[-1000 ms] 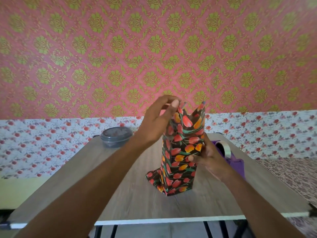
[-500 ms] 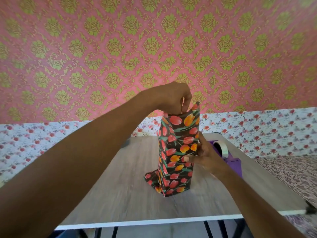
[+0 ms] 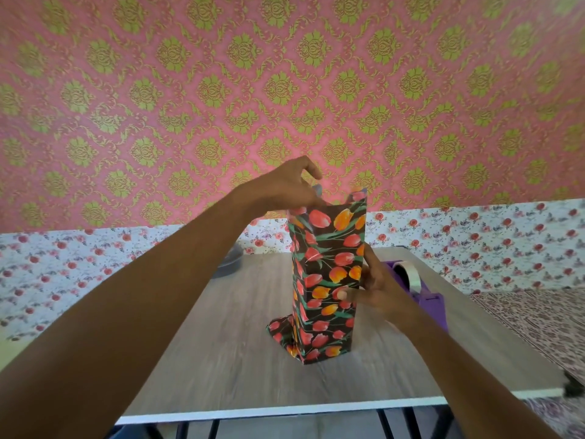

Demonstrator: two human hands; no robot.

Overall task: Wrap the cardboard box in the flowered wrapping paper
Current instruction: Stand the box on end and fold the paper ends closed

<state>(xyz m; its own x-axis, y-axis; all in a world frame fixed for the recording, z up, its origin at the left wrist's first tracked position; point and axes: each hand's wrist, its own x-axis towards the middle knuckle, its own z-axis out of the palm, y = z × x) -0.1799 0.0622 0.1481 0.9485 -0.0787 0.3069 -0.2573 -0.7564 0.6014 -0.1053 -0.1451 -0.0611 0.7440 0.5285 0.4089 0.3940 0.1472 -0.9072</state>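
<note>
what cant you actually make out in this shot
- Cardboard box: head view, fully covered by the flowered wrapping paper; none of it shows.
- Open top end of the paper: the left hand hides its left corner.
- Grey container: mostly behind the left forearm.
- Tape dispenser: partly behind the right hand.
- Right fingers behind the package: hidden by it.

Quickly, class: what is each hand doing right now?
Left hand: pinching the top edge of the black tulip-patterned wrapping paper.
Right hand: gripping the same paper's side.
</note>
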